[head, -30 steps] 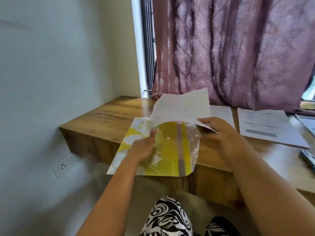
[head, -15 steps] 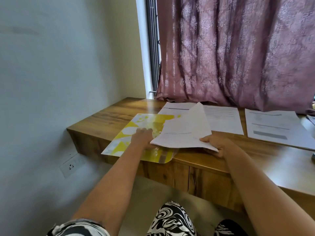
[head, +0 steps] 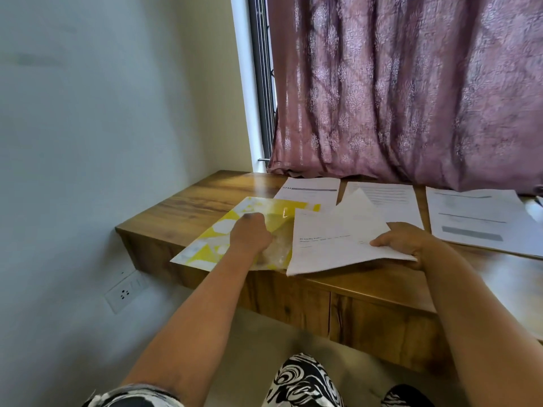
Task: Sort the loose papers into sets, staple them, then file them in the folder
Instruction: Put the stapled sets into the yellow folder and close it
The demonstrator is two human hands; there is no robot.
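1. The wooden surface (head: pixel 188 207) jutted from the wall at the left, and the yellow folder (head: pixel 235 212) lay on its near left corner, its near edge overhanging a little.
2. The left hand (head: pixel 249 235) rested on the folder with its grip closed on the clear plastic flap (head: pixel 277 245); whether it pinched the flap or only pressed it down could not be told.
3. The folder looked thin, glossy and probably slippery, so it would likely slide unless pinned; the flap's free edge seemed the place to lift it.
4. Just to the right, the paper set (head: pixel 338 242) overlapped the folder's right edge, one corner peaking upward. It seemed light and floppy, apt to sag or fan out.
5. The right hand (head: pixel 408 242) had its grip clamped on the set's near right edge, thumb on top. A hold nearer the middle of that edge would probably keep the sheets flatter while they slide in.
6. Behind lay three more paper sets (head: pixel 311 189) (head: pixel 393 204) (head: pixel 473 215), side by side, apparently unfiled.
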